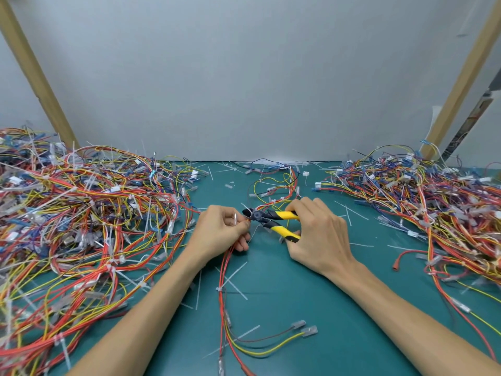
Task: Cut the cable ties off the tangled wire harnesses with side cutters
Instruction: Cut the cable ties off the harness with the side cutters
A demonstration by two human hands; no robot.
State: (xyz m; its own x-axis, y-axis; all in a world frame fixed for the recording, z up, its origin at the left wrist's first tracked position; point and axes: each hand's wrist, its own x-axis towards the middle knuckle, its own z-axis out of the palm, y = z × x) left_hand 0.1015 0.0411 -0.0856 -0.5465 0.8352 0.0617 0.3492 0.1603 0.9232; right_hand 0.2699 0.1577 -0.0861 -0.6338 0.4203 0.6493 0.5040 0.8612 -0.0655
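1. Head view, sole view.
2. Left hand: fingers curled, pinching the harness at mid-mat. A pale tie shows at the fingertips.
3. Right hand: fingers wrapped round the yellow-and-black handles of the cutters. The handles are splayed apart. The cutter nose points left and sits just beside the left fingertips; jaw contact with the tie is too small to tell.
4. Harness: red, orange and yellow wires run from the left hand down toward the near edge and end in clear-sleeved terminals. A further tie still binds it lower down.
5. Left pile: tangled wires thick with white ties.
6. Right pile: a similar tangle, well apart from the hands.
7. Mat: green, strewn with offcuts.
8. Backdrop: grey wall and two slanted wooden posts.
9. Step in hand, as judged: lining up the cutters on the tie held at the left fingertips, with the cut not yet made.
10. Next move calls for: seating the jaws on the tie strap only, clear of wire insulation and fingertips, then squeezing the handles. After that, shifting the grip down to the lower tie.
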